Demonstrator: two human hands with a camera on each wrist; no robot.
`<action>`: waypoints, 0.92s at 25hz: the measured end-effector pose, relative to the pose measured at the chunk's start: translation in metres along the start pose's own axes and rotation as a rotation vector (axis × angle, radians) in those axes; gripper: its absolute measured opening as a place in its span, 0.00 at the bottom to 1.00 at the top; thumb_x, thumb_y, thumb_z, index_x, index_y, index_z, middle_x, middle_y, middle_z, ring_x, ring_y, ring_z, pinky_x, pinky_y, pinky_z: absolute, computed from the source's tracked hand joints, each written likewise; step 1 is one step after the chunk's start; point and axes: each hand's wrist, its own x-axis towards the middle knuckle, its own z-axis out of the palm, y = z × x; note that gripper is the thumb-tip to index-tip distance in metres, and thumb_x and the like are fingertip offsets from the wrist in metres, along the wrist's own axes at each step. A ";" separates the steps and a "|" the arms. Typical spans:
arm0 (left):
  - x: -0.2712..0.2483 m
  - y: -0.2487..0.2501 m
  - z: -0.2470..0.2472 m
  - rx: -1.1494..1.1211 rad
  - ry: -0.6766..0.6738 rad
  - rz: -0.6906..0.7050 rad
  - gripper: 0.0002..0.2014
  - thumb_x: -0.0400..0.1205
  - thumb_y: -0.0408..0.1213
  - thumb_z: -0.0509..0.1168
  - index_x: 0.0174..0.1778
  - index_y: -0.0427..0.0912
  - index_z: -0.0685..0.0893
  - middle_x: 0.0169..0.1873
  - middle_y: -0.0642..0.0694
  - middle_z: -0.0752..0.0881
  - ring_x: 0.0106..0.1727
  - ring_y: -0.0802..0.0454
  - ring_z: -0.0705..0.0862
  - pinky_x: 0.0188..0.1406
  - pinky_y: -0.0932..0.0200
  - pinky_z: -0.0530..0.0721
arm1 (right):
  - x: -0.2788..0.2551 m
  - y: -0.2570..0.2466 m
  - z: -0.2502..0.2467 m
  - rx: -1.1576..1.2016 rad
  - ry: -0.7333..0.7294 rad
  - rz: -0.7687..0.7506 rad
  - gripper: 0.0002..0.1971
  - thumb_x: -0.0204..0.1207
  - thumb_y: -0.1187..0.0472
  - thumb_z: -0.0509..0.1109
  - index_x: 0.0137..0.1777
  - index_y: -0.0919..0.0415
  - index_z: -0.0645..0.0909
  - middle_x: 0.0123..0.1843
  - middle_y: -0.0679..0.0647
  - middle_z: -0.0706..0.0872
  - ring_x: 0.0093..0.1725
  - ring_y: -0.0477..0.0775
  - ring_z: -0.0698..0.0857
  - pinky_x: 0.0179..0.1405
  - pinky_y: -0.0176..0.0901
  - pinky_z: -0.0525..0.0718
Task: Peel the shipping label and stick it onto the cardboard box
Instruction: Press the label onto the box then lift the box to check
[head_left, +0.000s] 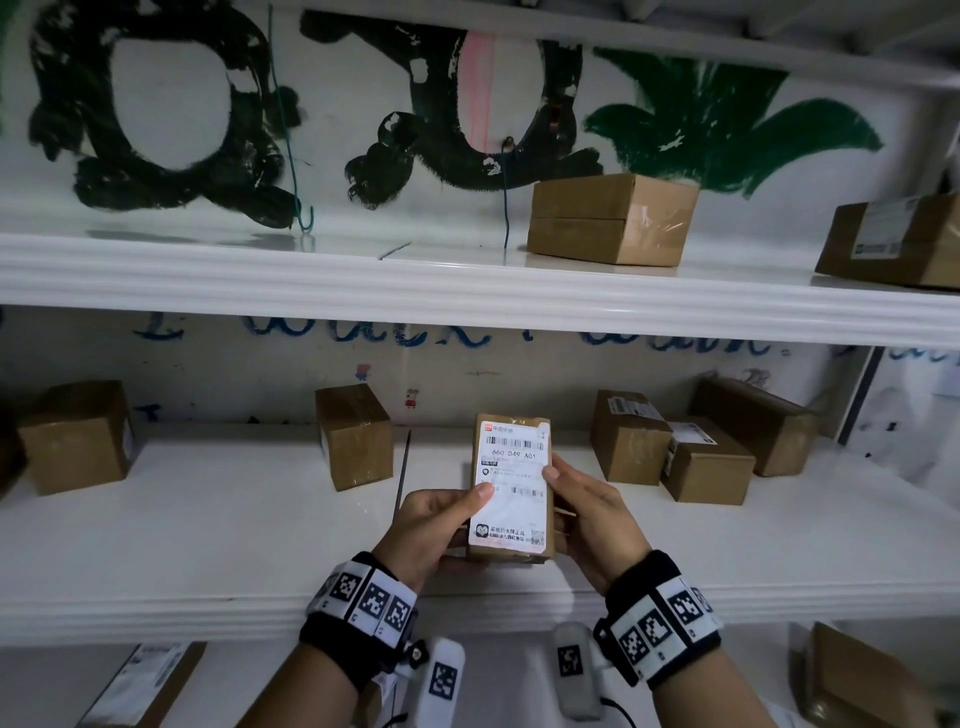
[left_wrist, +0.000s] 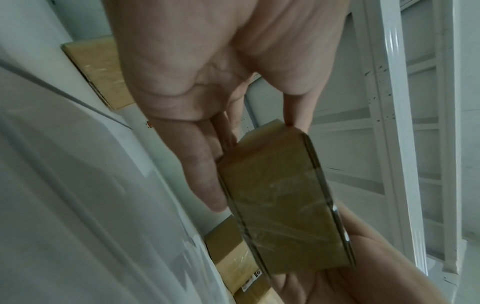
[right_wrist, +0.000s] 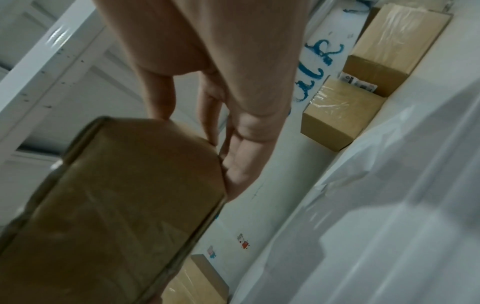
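Already the shipping label (head_left: 511, 486) lies on the upper face of the cardboard box (head_left: 540, 540), which both hands hold in the air just in front of the middle shelf (head_left: 234, 519). The left hand (head_left: 436, 525) grips the box from its left side, fingers curled underneath and the thumb (head_left: 480, 493) pressed flat on the label's left edge. The right hand (head_left: 592, 525) clasps the box from its right side, its thumb (head_left: 551, 473) resting on the label's right edge. In the left wrist view the fingers (left_wrist: 205, 174) run along the taped underside of the box; the right wrist view shows the same hold from the other side.

By my reading, the peeling is done and the sticking step is in hand: the label looks laid down over most of the face, though its far right corner, toward the shelf's back wall, appears notched or slightly lifted; I cannot tell which.

The next move probably calls for smoothing: sliding both thumbs outward and toward the far end of the box to press the corners and drive out bubbles, while the fingers underneath brace against the push.

Other boxes (head_left: 356, 436) stand on the shelf beyond the held box, well apart from it.
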 end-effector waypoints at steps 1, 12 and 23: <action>-0.001 -0.002 0.000 0.020 -0.007 0.012 0.17 0.82 0.43 0.71 0.55 0.31 0.92 0.49 0.35 0.95 0.55 0.37 0.93 0.55 0.48 0.91 | -0.001 0.000 0.000 -0.013 0.026 0.003 0.17 0.85 0.57 0.67 0.71 0.58 0.85 0.59 0.65 0.93 0.47 0.60 0.94 0.36 0.49 0.90; -0.019 -0.006 0.007 0.168 -0.037 0.060 0.16 0.83 0.46 0.70 0.55 0.36 0.93 0.50 0.42 0.96 0.55 0.48 0.94 0.68 0.44 0.85 | -0.005 -0.002 0.000 -0.311 0.155 -0.013 0.25 0.82 0.45 0.69 0.50 0.71 0.90 0.46 0.65 0.95 0.47 0.68 0.94 0.57 0.70 0.89; -0.029 -0.012 0.012 0.115 0.034 0.002 0.20 0.82 0.52 0.70 0.52 0.37 0.94 0.48 0.40 0.96 0.53 0.42 0.94 0.60 0.39 0.89 | -0.010 0.004 -0.002 -0.260 0.142 0.015 0.21 0.84 0.48 0.67 0.53 0.68 0.91 0.47 0.64 0.95 0.47 0.66 0.95 0.41 0.51 0.89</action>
